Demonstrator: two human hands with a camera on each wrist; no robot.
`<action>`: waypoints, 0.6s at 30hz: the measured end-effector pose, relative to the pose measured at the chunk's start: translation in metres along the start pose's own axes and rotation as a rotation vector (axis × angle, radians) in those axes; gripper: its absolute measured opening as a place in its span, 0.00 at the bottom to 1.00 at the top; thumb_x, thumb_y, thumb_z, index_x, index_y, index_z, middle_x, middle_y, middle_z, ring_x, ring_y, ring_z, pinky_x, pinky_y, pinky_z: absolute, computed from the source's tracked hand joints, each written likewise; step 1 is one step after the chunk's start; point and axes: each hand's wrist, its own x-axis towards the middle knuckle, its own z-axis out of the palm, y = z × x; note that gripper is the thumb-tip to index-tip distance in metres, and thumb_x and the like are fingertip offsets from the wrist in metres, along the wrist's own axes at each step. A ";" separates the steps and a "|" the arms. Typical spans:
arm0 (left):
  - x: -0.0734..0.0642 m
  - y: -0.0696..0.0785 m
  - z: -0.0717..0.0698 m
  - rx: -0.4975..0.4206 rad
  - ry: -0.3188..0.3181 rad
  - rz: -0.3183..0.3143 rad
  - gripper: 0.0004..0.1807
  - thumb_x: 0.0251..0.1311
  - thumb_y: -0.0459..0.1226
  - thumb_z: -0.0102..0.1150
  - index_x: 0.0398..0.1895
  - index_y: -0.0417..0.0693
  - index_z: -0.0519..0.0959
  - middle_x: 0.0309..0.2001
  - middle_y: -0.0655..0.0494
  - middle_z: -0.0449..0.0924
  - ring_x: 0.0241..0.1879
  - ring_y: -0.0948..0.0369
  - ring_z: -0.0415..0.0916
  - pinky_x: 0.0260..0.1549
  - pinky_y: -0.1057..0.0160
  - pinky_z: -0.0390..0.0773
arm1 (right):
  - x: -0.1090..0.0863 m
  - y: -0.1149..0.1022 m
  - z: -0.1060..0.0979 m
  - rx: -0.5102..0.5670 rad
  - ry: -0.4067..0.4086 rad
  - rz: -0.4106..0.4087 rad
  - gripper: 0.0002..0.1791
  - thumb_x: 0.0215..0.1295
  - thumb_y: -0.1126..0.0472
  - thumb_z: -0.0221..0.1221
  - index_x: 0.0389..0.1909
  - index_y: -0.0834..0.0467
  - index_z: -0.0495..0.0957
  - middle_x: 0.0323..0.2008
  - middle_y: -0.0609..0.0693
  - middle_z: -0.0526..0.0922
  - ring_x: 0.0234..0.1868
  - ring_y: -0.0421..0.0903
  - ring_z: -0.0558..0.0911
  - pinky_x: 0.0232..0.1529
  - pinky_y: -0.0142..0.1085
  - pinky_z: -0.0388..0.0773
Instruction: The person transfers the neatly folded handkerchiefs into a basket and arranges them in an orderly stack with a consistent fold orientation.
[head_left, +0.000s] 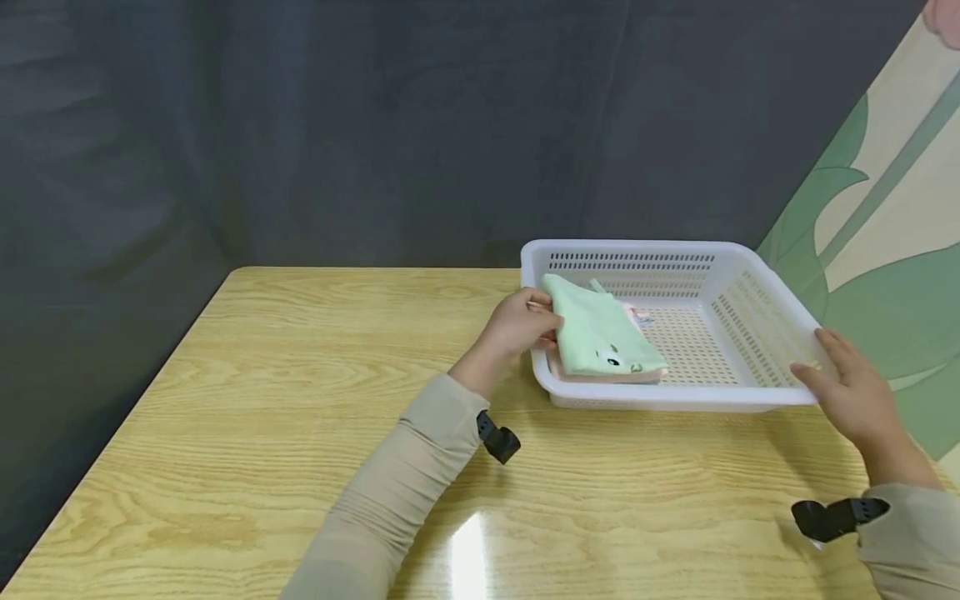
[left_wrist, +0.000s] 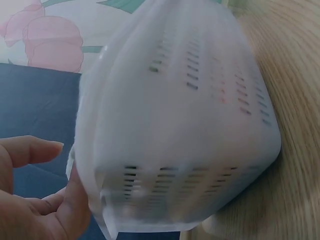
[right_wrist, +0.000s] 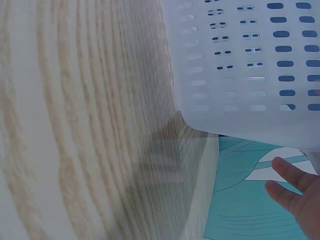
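Observation:
A white plastic basket (head_left: pixel 630 393) with slotted walls sits at the right part of the table. Inside, against its left wall, lies a folded light green towel (head_left: pixel 600 321) with a small cartoon face, above some pinkish cloth (head_left: pixel 633 315). My left hand (head_left: pixel 519 321) holds the basket's left rim, its fingertips over the rim beside the towel's edge. In the left wrist view one finger (left_wrist: pixel 35 150) stays apart from the rim. On the opposite side, my right hand (head_left: pixel 855 387) grips the right front corner, thumb over the rim; the right wrist view shows two fingertips outside the wall.
The wood-grain table (head_left: pixel 262 433) spreads to the left and in front of the basket. A dark curtain (head_left: pixel 375 133) hangs behind it. A wall with a painted leaf pattern (head_left: pixel 892 292) stands close at the right.

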 end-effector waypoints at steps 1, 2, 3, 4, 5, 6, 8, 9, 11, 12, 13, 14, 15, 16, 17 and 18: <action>0.000 0.001 -0.001 0.000 -0.002 -0.008 0.18 0.49 0.28 0.55 0.45 0.38 0.68 0.31 0.49 0.73 0.22 0.60 0.72 0.22 0.67 0.75 | 0.000 0.000 0.000 -0.002 -0.001 0.001 0.34 0.64 0.57 0.40 0.63 0.67 0.37 0.63 0.66 0.35 0.60 0.68 0.36 0.49 0.65 0.36; 0.001 0.001 -0.001 0.002 -0.002 -0.016 0.18 0.50 0.28 0.55 0.46 0.39 0.68 0.31 0.49 0.73 0.22 0.60 0.72 0.22 0.67 0.75 | -0.001 0.001 0.000 -0.003 -0.001 0.002 0.34 0.64 0.57 0.40 0.63 0.67 0.37 0.63 0.66 0.35 0.60 0.68 0.36 0.49 0.65 0.36; 0.001 0.002 -0.002 0.005 -0.003 -0.022 0.18 0.50 0.29 0.55 0.46 0.39 0.67 0.31 0.49 0.72 0.21 0.60 0.72 0.23 0.66 0.75 | -0.001 0.000 0.000 -0.009 0.003 0.006 0.34 0.64 0.57 0.40 0.63 0.68 0.37 0.63 0.66 0.35 0.60 0.68 0.36 0.49 0.65 0.36; 0.002 0.002 -0.003 0.009 0.000 -0.027 0.18 0.50 0.30 0.56 0.46 0.39 0.67 0.32 0.49 0.72 0.21 0.60 0.72 0.23 0.66 0.75 | -0.001 0.000 0.001 -0.015 0.007 0.012 0.34 0.64 0.57 0.40 0.63 0.68 0.37 0.63 0.66 0.35 0.60 0.68 0.37 0.49 0.65 0.37; 0.003 0.002 -0.004 0.012 0.005 -0.027 0.18 0.51 0.30 0.56 0.46 0.39 0.67 0.31 0.49 0.72 0.21 0.60 0.72 0.23 0.66 0.75 | -0.002 0.000 0.001 -0.013 0.008 0.011 0.34 0.64 0.57 0.40 0.63 0.68 0.37 0.63 0.66 0.35 0.60 0.68 0.37 0.49 0.65 0.37; 0.004 0.001 -0.005 0.010 0.008 -0.023 0.18 0.51 0.30 0.56 0.46 0.39 0.67 0.31 0.49 0.72 0.20 0.60 0.71 0.23 0.66 0.75 | -0.001 0.000 0.001 -0.012 0.006 0.011 0.34 0.64 0.57 0.40 0.63 0.68 0.37 0.63 0.66 0.35 0.60 0.68 0.36 0.49 0.65 0.36; 0.006 0.000 -0.007 0.000 0.018 -0.011 0.17 0.51 0.31 0.55 0.45 0.39 0.68 0.30 0.48 0.72 0.20 0.60 0.71 0.22 0.67 0.75 | -0.001 0.000 0.002 -0.011 0.009 0.006 0.33 0.64 0.57 0.40 0.63 0.68 0.38 0.63 0.66 0.35 0.60 0.68 0.36 0.50 0.65 0.36; 0.006 0.000 -0.009 -0.007 0.027 -0.005 0.16 0.51 0.30 0.55 0.45 0.39 0.68 0.29 0.48 0.72 0.20 0.60 0.71 0.22 0.67 0.75 | 0.000 -0.001 0.002 -0.012 0.010 0.001 0.33 0.64 0.57 0.40 0.63 0.68 0.38 0.63 0.66 0.36 0.60 0.68 0.37 0.50 0.64 0.36; 0.008 -0.001 -0.011 -0.017 0.040 0.005 0.16 0.50 0.31 0.55 0.44 0.39 0.68 0.30 0.48 0.71 0.21 0.60 0.71 0.23 0.67 0.75 | 0.001 -0.001 0.001 0.000 0.007 -0.012 0.33 0.64 0.58 0.40 0.63 0.68 0.38 0.63 0.66 0.36 0.60 0.68 0.37 0.50 0.64 0.35; 0.009 -0.001 -0.012 -0.019 0.045 0.010 0.16 0.50 0.31 0.54 0.44 0.39 0.68 0.30 0.48 0.71 0.22 0.60 0.71 0.23 0.67 0.75 | 0.001 -0.002 0.001 -0.001 0.008 -0.012 0.33 0.64 0.58 0.40 0.63 0.68 0.38 0.63 0.66 0.36 0.60 0.68 0.37 0.50 0.64 0.36; 0.010 -0.001 -0.014 -0.023 0.050 0.013 0.16 0.50 0.31 0.54 0.44 0.39 0.68 0.31 0.48 0.71 0.23 0.60 0.71 0.24 0.66 0.75 | 0.002 -0.003 0.001 -0.001 0.010 -0.011 0.33 0.64 0.58 0.40 0.63 0.68 0.39 0.63 0.66 0.37 0.60 0.68 0.37 0.50 0.64 0.36; 0.010 -0.002 -0.015 -0.021 0.055 0.015 0.16 0.50 0.31 0.54 0.44 0.40 0.68 0.32 0.49 0.71 0.24 0.60 0.72 0.25 0.66 0.75 | 0.002 -0.003 0.001 -0.003 0.014 -0.011 0.32 0.64 0.58 0.40 0.63 0.69 0.39 0.63 0.67 0.37 0.60 0.68 0.38 0.50 0.64 0.36; 0.011 -0.002 -0.017 -0.019 0.057 0.014 0.16 0.50 0.32 0.55 0.44 0.40 0.69 0.33 0.50 0.71 0.25 0.60 0.72 0.26 0.66 0.75 | 0.001 -0.004 0.001 -0.009 0.019 -0.010 0.32 0.64 0.58 0.39 0.63 0.69 0.40 0.62 0.68 0.38 0.59 0.68 0.38 0.50 0.64 0.37; 0.011 -0.003 -0.018 -0.017 0.059 0.011 0.16 0.50 0.32 0.55 0.45 0.41 0.69 0.34 0.50 0.71 0.26 0.60 0.72 0.27 0.66 0.75 | 0.001 -0.005 0.001 -0.021 0.029 0.003 0.32 0.65 0.57 0.38 0.63 0.69 0.40 0.62 0.68 0.39 0.59 0.69 0.39 0.50 0.64 0.38; 0.012 -0.003 -0.020 -0.016 0.060 0.007 0.17 0.51 0.33 0.55 0.45 0.41 0.69 0.34 0.50 0.71 0.27 0.60 0.73 0.27 0.65 0.75 | 0.001 -0.006 0.001 -0.048 0.044 0.017 0.31 0.65 0.56 0.38 0.62 0.70 0.41 0.62 0.69 0.41 0.59 0.70 0.42 0.50 0.64 0.40; 0.012 -0.004 -0.022 -0.014 0.059 0.007 0.17 0.51 0.33 0.55 0.46 0.41 0.69 0.35 0.50 0.71 0.28 0.59 0.73 0.28 0.65 0.75 | 0.000 -0.007 0.001 -0.087 0.065 0.025 0.31 0.65 0.56 0.38 0.62 0.70 0.44 0.61 0.70 0.44 0.58 0.71 0.45 0.49 0.64 0.43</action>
